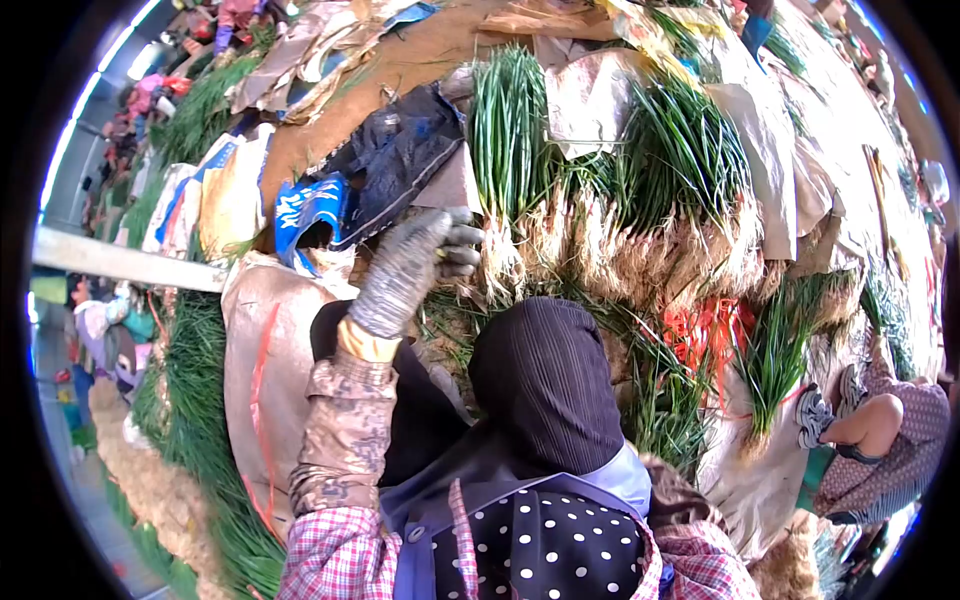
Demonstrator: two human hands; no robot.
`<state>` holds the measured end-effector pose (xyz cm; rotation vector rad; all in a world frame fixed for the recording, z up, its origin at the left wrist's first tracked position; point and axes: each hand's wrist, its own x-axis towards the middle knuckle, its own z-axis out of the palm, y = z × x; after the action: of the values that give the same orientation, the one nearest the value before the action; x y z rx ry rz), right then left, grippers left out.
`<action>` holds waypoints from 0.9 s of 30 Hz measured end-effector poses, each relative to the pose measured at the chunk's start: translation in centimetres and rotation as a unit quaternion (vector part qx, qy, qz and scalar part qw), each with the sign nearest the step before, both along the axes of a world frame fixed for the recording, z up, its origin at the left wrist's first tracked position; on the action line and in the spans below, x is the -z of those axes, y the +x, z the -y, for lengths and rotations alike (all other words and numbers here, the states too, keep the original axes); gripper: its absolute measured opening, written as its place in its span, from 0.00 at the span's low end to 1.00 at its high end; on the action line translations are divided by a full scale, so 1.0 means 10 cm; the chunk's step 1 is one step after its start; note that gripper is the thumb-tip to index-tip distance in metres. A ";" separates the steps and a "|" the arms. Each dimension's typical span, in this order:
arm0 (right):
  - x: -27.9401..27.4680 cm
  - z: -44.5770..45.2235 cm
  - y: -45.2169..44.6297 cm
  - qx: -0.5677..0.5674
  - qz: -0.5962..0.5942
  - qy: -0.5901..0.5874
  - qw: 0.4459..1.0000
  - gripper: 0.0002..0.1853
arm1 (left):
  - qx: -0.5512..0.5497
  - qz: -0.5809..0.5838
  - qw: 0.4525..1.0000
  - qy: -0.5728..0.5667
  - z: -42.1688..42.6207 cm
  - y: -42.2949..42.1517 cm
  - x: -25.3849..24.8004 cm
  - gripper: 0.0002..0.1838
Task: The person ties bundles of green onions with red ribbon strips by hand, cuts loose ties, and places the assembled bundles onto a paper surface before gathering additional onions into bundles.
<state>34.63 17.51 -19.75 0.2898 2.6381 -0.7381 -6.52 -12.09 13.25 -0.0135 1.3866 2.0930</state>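
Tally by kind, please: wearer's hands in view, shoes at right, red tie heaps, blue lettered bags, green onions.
Left hand, gloved: 1
Shoes on person at right: 2
Heap of red ties: 1
Blue bag with white lettering: 1
Green onions: too overlapped to count
Total counted: 5

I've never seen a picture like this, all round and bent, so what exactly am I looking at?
There's no machine arm here. It's one view from a camera worn on a person's head, looking forward and down at their own lap. The gloved left hand has its fingers curled near the pale roots of some long green stalks; whether it grips anything, I can't tell. The right hand isn't visible. Red strips and a blue printed bag lie nearby.
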 end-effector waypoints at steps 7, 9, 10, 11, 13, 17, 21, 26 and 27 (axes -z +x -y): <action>-0.40 0.02 0.37 0.003 0.183 -0.008 0.983 0.09 | 0.011 0.044 0.999 0.004 -0.24 0.01 0.60 0.20; -0.52 -0.11 0.20 -0.027 0.229 -0.001 0.973 0.09 | -0.005 0.029 1.000 0.010 -0.20 -0.01 0.75 0.20; -0.59 -0.19 0.05 -0.057 0.268 0.016 0.962 0.09 | -0.019 0.031 0.999 -0.002 -0.20 -0.03 0.76 0.20; -0.70 -0.29 -0.20 -0.089 0.296 0.034 0.950 0.09 | -0.035 0.033 0.999 -0.015 -0.20 -0.04 0.76 0.20; -0.94 -0.38 -0.86 -0.105 0.257 0.057 0.959 0.09 | -0.079 0.012 0.997 -0.021 -0.21 -0.05 0.70 0.19; -1.15 -0.02 -2.45 0.010 -0.077 -0.119 0.990 0.09 | -0.136 0.024 0.990 -0.037 -0.18 -0.12 0.88 0.17; -1.31 0.77 -3.66 0.068 -0.048 -0.220 0.972 0.37 | -0.155 0.024 0.986 -0.059 -0.20 -0.14 0.97 0.15; -0.22 1.33 -4.34 0.248 0.014 0.012 0.969 0.39 | -0.150 0.033 0.986 -0.067 -0.18 -0.22 1.11 0.16; -0.81 1.36 -4.35 0.265 0.030 0.002 0.964 0.29 | -0.152 0.035 0.985 -0.068 -0.20 -0.21 1.11 0.16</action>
<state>-8.90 3.94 -11.67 1.0276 2.5180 -0.8638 -8.64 -10.13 2.18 -0.3737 1.5623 2.2099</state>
